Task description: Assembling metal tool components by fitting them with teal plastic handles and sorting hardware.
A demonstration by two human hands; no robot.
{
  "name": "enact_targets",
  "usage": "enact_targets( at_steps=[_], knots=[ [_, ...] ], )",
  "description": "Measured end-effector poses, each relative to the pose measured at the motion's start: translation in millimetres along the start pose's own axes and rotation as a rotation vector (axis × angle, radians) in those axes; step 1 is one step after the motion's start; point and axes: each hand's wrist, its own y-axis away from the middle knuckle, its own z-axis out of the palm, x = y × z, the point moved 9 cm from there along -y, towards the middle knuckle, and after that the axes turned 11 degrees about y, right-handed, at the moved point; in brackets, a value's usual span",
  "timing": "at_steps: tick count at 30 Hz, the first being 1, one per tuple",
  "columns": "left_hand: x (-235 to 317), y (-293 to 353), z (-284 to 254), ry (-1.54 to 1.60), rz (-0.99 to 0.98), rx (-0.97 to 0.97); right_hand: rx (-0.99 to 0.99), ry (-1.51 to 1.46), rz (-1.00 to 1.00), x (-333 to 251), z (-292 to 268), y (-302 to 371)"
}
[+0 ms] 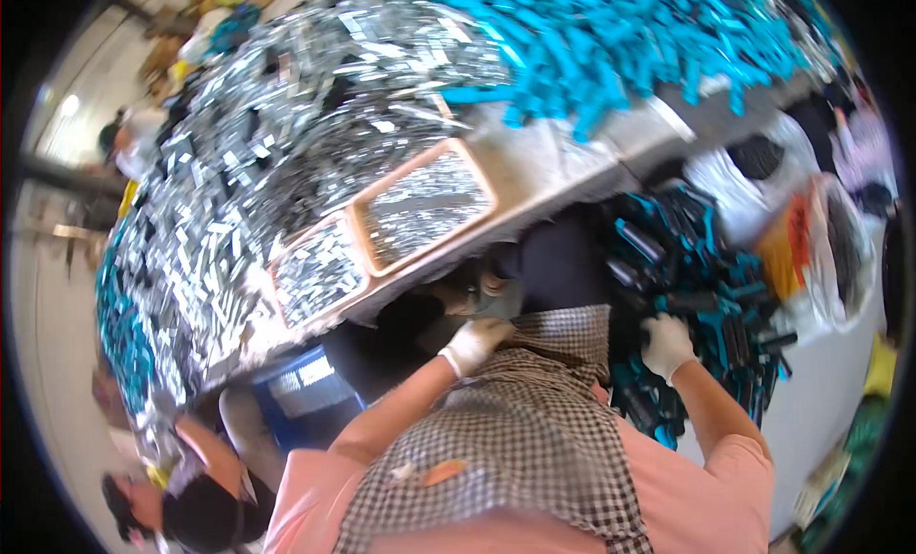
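Note:
My left hand [477, 346], in a white glove, is closed at the edge of the black-and-white checked apron [563, 330] over my lap, its fingertips against the cloth. In another white glove, my right hand [669, 346] reaches to the near left side of a heap of black and teal handles [720, 301]. The fingers there are curled, and what they grip, if anything, is hidden against the dark pieces.
Ahead stands a long table [572, 182] heaped with shiny metal pieces [229, 239] and teal handles [611, 39]. Two orange-rimmed trays [496, 196] hold metal pieces. A blue crate [305, 392] stands below. White sacks [840, 258] are at right; a co-worker [205, 487] sits at left.

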Motion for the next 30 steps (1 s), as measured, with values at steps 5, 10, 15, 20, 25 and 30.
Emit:
enact_targets(
  at_steps=[5,10,15,20,25,30],
  knots=[
    [-7,-8,23,0.014,-0.033,-0.088,-0.017,-0.184,-0.016,-22,10,-52],
    [-10,15,-19,0.084,-0.105,0.088,-0.062,-0.163,-0.091,-34,-17,-54],
    [-15,64,-71,0.255,-0.312,0.257,-0.297,0.478,-0.227,-60,-21,-43],
    [-41,96,-83,0.845,-0.638,0.5,0.23,0.151,-0.513,-145,-144,-41],
    [4,75,-128,0.723,-0.439,0.53,0.541,-0.301,-0.711,-226,-264,-87],
    [32,75,-156,0.852,-0.373,0.65,0.706,-0.312,-0.556,-279,-329,-182]
  ],
)
